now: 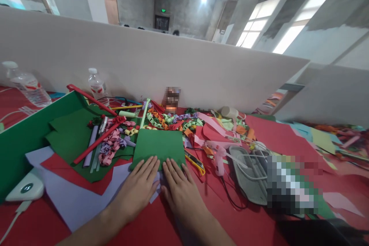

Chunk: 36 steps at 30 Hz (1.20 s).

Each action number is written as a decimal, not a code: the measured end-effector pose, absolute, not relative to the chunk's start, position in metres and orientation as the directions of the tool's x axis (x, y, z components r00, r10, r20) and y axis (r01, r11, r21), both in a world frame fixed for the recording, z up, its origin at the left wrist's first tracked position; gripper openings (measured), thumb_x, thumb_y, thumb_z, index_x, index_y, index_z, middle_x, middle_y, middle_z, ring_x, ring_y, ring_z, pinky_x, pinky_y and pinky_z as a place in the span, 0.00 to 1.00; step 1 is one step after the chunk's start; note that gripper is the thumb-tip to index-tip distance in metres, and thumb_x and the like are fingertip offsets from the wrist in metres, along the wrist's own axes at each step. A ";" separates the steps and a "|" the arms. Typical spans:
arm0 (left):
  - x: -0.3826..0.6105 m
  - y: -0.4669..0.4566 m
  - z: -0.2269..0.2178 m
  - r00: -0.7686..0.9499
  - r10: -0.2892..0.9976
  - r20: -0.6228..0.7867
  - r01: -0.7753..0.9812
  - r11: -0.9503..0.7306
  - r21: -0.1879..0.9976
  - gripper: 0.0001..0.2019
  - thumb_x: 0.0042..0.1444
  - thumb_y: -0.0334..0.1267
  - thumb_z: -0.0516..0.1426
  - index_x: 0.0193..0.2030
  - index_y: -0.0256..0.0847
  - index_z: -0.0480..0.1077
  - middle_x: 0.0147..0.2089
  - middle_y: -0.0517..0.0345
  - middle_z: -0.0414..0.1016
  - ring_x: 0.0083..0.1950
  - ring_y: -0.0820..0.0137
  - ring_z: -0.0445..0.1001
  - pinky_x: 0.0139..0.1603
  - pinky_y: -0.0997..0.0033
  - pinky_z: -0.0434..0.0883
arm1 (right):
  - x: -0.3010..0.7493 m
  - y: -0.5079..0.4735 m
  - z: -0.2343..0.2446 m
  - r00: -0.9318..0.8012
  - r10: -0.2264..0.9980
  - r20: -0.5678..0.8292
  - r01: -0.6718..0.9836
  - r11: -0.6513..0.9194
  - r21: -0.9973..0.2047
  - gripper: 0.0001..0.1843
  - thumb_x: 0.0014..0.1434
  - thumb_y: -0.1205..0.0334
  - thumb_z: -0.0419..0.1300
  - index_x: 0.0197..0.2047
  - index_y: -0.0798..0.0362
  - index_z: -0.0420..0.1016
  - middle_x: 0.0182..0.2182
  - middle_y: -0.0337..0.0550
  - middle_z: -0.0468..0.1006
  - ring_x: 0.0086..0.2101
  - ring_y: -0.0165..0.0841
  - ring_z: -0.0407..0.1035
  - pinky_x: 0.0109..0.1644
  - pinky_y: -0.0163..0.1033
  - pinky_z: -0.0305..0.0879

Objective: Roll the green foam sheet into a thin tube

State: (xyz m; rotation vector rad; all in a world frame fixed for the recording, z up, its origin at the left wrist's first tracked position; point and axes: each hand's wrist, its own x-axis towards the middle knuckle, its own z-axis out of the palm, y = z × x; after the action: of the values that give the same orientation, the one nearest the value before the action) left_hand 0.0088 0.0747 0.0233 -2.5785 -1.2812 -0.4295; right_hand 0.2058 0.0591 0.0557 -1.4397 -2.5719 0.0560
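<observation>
A green sheet of paper (160,144) lies in front of me, its near edge beneath my fingers. My left hand (142,180) rests flat on the sheet's near left part, fingers stretched out. Beside it, my right hand (178,182) lies flat on the near right part, its fingers slightly spread. Neither hand grips anything. A yellow utility knife (195,162) sits just right of the sheet. Lilac paper (69,196) spreads out to the left of my left hand, with red paper (86,175) over it.
Paper chains (173,121) pile up behind the sheet. A pink glue gun (219,161) and a grey tray (245,178) with cables stand to the right. Rolled red paper (99,140) lies at left. Two water bottles (97,86) stand by the white partition (144,61).
</observation>
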 end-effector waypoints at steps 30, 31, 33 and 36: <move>0.011 0.048 0.017 0.575 0.755 0.316 0.813 -0.569 -0.120 0.24 0.62 0.26 0.48 0.64 0.35 0.68 0.66 0.43 0.71 0.65 0.55 0.71 0.61 0.50 0.70 | 0.212 0.034 0.056 -0.528 0.846 0.072 0.834 0.532 -0.144 0.36 0.71 0.44 0.48 0.75 0.51 0.46 0.72 0.44 0.49 0.70 0.42 0.49 0.71 0.54 0.52; 0.011 0.050 0.015 0.561 0.757 0.334 0.820 -0.562 -0.104 0.24 0.63 0.28 0.47 0.66 0.35 0.66 0.68 0.44 0.68 0.67 0.55 0.68 0.62 0.49 0.69 | 0.212 0.037 0.058 -0.527 0.847 0.071 0.835 0.531 -0.145 0.37 0.71 0.44 0.48 0.75 0.51 0.46 0.72 0.44 0.50 0.70 0.43 0.49 0.71 0.55 0.52; 0.010 0.053 0.014 0.546 0.763 0.346 0.826 -0.558 -0.072 0.25 0.65 0.33 0.47 0.69 0.36 0.62 0.70 0.46 0.64 0.69 0.55 0.65 0.64 0.48 0.66 | 0.212 0.038 0.060 -0.522 0.849 0.081 0.837 0.528 -0.142 0.37 0.70 0.44 0.48 0.75 0.52 0.46 0.72 0.45 0.49 0.70 0.44 0.49 0.71 0.56 0.52; 0.006 0.061 0.019 0.552 0.769 0.323 0.821 -0.569 -0.049 0.26 0.67 0.38 0.47 0.71 0.38 0.58 0.73 0.50 0.59 0.72 0.58 0.60 0.67 0.49 0.62 | 0.212 0.032 0.060 -0.532 0.841 0.099 0.832 0.540 -0.126 0.39 0.70 0.44 0.49 0.76 0.53 0.42 0.72 0.46 0.46 0.70 0.45 0.46 0.71 0.57 0.50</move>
State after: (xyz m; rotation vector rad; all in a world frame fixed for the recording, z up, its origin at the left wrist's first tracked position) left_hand 0.0060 0.0609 0.0193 -2.5922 -1.3434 -0.3957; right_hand 0.2121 0.0323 0.0596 -1.4361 -2.6257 0.0946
